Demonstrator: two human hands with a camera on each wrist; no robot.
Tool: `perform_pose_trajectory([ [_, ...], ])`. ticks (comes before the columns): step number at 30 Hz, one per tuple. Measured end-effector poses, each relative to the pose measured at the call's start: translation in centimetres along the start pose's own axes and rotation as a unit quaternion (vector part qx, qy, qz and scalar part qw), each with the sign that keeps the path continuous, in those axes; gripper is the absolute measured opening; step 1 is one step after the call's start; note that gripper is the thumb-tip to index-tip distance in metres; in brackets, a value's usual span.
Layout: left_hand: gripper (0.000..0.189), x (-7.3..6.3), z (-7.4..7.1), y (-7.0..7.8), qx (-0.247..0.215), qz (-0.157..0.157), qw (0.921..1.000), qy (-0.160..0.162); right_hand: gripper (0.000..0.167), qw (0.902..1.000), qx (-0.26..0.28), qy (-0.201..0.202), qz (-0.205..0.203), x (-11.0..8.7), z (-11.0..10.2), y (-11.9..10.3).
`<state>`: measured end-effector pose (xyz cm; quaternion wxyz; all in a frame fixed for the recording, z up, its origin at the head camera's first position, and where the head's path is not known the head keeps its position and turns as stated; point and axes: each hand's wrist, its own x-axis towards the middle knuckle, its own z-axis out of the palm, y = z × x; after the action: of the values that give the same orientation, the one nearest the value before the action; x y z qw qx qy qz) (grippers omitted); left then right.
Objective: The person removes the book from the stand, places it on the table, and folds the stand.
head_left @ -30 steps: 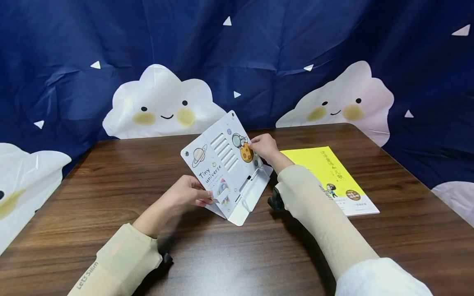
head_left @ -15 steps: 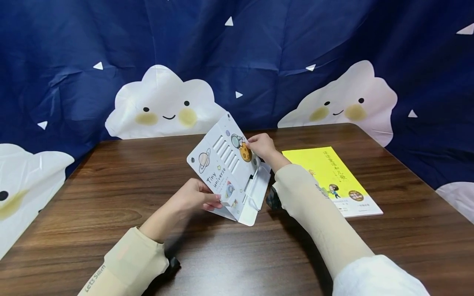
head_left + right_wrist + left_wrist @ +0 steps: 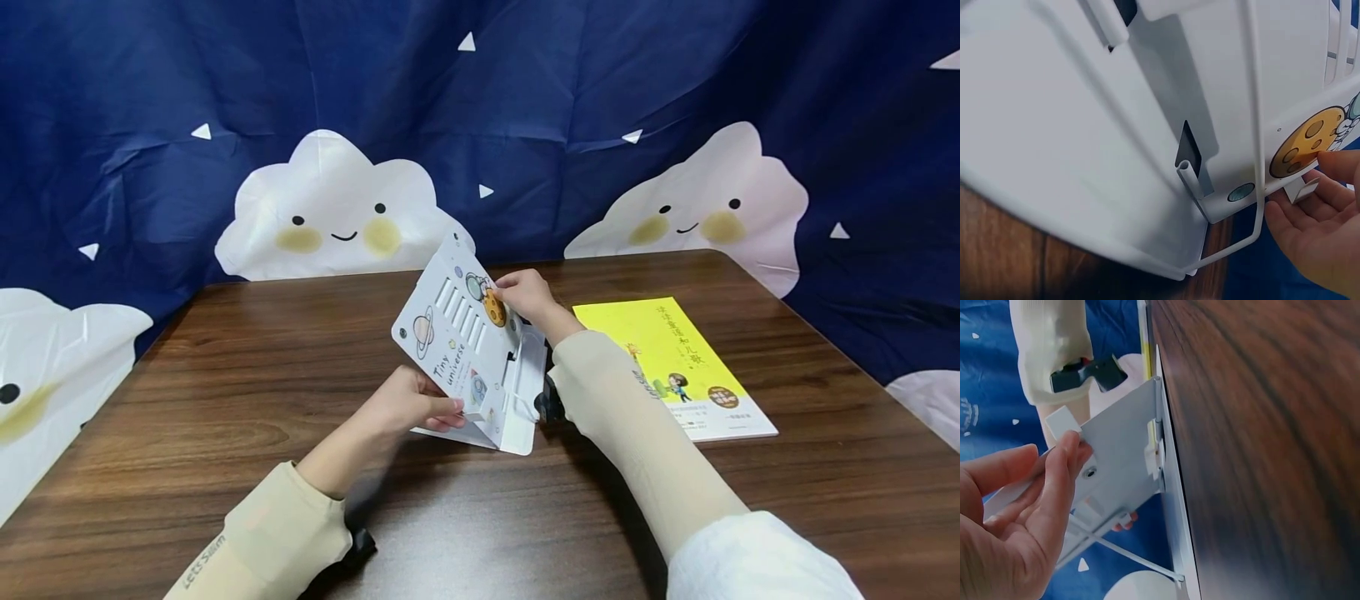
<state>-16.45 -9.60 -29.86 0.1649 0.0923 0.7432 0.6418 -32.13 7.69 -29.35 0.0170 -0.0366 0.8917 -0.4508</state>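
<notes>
A white metal book stand (image 3: 480,350), printed with "Tiny universe", a planet and an astronaut, stands angled on the table. Its slotted back panel leans up from a flat base plate (image 3: 533,358). My left hand (image 3: 412,404) pinches the panel's near left edge between thumb and fingers. At the opposite edge, beside the orange moon print, my right hand (image 3: 528,296) pinches the panel. In the right wrist view a white wire page holder (image 3: 1254,125) crosses the front. From behind, the left wrist view shows a thin support rod (image 3: 1129,553) between panel and base.
A yellow picture book (image 3: 637,325) lies flat on the brown wooden table (image 3: 262,375), right of the stand and partly behind my right forearm. A dark blue curtain (image 3: 517,83) with smiling clouds hangs behind the table.
The book stand has turned, and its left edge has shifted right together with my left hand. My right hand keeps its hold and has moved only slightly left.
</notes>
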Motion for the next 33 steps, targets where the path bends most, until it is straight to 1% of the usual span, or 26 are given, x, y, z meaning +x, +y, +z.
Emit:
perform_pose_trajectory([
  [5,0.022,0.0,0.3,0.1,-0.001,0.003,1.0,0.002,0.027,0.9999,-0.004,-0.005,-0.011,0.0,0.2,-0.3],
  [10,0.024,0.0,0.6,0.1,-0.004,0.003,1.0,0.004,0.027,0.9999,-0.004,-0.013,-0.006,0.3,0.5,-0.4],
  [19,0.023,0.3,1.1,0.3,-0.013,0.007,0.9997,-0.018,0.025,0.9997,-0.011,-0.02,-0.012,0.6,1.0,-0.5],
  [26,0.025,0.5,1.8,0.2,-0.036,0.006,0.9992,-0.017,0.024,0.9997,-0.011,-0.013,-0.014,0.9,1.3,-0.4],
  [33,0.028,0.7,2.3,0.2,-0.052,0.007,0.9982,-0.027,0.024,0.9995,-0.017,-0.004,-0.027,0.9,1.5,-0.4],
])
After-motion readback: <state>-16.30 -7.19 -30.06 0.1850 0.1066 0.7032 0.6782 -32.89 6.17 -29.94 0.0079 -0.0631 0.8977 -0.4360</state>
